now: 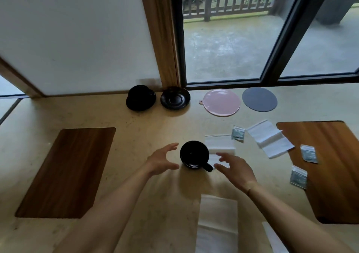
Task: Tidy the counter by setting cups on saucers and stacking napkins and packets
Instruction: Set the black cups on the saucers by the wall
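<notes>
Flanking the cup: left hand (162,160) and right hand (236,170), fingers spread, neither touching it
Cup (194,154): upright on the surface (155,120), handle toward the right hand, just beside a napkin (220,146)
Saucer (175,98): far edge, well apart from the cup

Left grip (162,160) and right grip (236,170) spread wide, forearms converging, holding nothing
</notes>
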`<state>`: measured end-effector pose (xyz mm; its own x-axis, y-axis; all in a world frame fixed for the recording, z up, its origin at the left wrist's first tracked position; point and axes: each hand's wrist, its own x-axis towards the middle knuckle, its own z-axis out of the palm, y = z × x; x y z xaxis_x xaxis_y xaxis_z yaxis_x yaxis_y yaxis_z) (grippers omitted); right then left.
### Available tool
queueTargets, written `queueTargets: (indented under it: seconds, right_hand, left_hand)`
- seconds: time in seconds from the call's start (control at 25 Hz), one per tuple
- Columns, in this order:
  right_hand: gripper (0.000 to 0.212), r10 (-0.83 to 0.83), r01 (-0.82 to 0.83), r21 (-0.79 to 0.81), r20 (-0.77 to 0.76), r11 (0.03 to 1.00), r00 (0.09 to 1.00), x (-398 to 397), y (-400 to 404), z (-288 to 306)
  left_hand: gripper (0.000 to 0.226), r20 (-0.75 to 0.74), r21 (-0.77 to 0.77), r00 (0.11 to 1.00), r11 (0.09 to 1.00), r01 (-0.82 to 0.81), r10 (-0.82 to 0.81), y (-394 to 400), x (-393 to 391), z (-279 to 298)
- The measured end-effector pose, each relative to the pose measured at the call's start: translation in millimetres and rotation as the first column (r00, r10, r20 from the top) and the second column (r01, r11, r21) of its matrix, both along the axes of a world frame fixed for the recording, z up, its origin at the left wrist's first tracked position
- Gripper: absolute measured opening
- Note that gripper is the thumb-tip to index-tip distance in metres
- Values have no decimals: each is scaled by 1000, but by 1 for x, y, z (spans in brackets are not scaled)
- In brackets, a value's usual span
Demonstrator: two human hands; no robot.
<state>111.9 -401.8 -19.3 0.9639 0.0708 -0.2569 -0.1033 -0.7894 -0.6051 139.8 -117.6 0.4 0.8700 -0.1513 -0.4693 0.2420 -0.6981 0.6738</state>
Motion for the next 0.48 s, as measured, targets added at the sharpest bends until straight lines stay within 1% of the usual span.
queueTargets:
  seconds: [0.16,0.24,0.32,0.48]
  right_hand:
    - [51,51,-52,-7,-35,999,998,-1,4,-6]
    - [53,74,-76,-38,-52,996,996,-2,9,-7]
    - [54,69,-73,-76,-58,994,996,-2,14,-11]
    - [50,40,-48,-122,-65,991,997,1,24,-17]
  left_hand:
    - [91,-14,46,997,996,74,-73,-9,10,-8]
    - [92,-7,69,991,989,131,-131,-11,17,-13]
    - [94,-1,96,984,979,179,-180,-14,23,-16]
    - [102,12,84,975,972,220,-222,-18,31,-21]
